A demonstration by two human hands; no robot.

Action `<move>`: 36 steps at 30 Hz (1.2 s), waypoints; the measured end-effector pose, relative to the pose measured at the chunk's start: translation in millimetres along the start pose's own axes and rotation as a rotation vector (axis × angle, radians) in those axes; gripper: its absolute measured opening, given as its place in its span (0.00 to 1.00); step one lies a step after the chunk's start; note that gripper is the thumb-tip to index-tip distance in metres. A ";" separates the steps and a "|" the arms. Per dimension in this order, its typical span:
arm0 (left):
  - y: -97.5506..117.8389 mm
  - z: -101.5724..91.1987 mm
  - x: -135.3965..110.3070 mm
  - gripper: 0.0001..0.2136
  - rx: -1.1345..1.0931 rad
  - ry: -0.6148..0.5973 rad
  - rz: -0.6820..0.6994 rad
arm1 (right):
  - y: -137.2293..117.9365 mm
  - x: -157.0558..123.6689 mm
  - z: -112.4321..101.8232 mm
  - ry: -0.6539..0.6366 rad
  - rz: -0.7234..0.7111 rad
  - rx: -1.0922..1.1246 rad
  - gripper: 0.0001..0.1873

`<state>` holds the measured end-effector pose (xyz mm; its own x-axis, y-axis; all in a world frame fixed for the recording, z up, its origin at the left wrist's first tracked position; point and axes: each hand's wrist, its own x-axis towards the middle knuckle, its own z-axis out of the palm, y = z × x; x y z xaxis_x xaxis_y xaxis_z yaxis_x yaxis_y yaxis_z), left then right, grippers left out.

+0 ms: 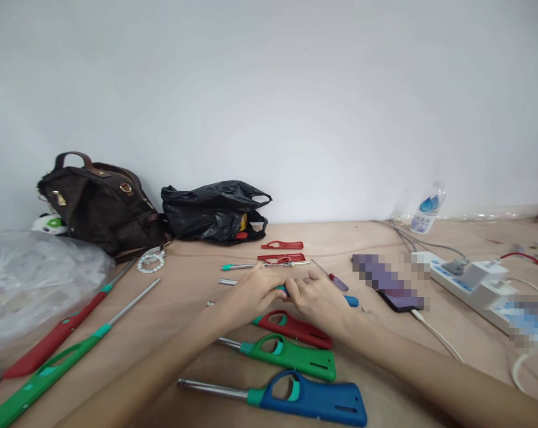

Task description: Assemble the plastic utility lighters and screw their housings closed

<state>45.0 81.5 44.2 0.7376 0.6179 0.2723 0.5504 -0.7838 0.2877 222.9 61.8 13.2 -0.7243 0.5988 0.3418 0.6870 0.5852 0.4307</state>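
My left hand (255, 291) and my right hand (317, 297) meet at the middle of the table, both curled around a blue long-nosed lighter (351, 301) whose end sticks out to the right. Just below them lie a red lighter (295, 327), a green lighter (290, 355) and a blue lighter (308, 399), handles to the right. Behind the hands lie two red lighter shell halves (282, 245), a loose metal tube with a teal end (237, 267) and a small screwdriver (335, 279).
A brown handbag (99, 202) and a black plastic bag (215, 211) stand against the wall. A clear plastic bag (32, 279) and two long lighters (50, 351) lie on the left. A phone (398, 300), power strip (469, 282), cables and a bottle (427, 209) occupy the right.
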 end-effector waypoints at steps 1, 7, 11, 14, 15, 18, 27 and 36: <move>-0.1 0.4 -0.1 0.05 -0.002 0.000 0.003 | -0.6 -0.1 -0.4 0.005 -0.001 0.003 0.11; -1.0 -6.1 -6.9 0.10 -0.068 -0.016 0.008 | 0.5 3.1 -3.1 0.025 0.019 0.087 0.06; -22.8 -11.8 -19.4 0.07 0.055 0.037 -0.090 | 20.4 -1.3 1.3 0.036 0.052 0.220 0.13; -43.5 -8.2 -28.8 0.09 0.128 0.029 -0.156 | 37.0 -8.5 6.2 -0.023 0.095 0.289 0.08; -47.4 -4.9 -30.0 0.08 0.117 0.044 -0.140 | 39.9 -10.4 7.8 -0.054 0.105 0.307 0.07; -46.0 10.0 -23.4 0.10 0.046 0.070 -0.048 | 37.9 -11.7 13.6 -0.075 0.082 0.305 0.08; -25.3 44.9 11.6 0.04 -0.049 -0.044 -0.009 | 39.5 -10.2 27.4 -0.058 0.052 0.398 0.07; -30.5 46.2 -0.6 0.06 -0.010 -0.053 -0.005 | 94.5 -61.4 -1.9 -0.579 0.445 0.536 0.10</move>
<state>45.9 102.2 -7.2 0.7547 0.6173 0.2222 0.5502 -0.7800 0.2980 332.2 79.2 34.5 -0.3425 0.9270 -0.1528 0.9363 0.3233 -0.1373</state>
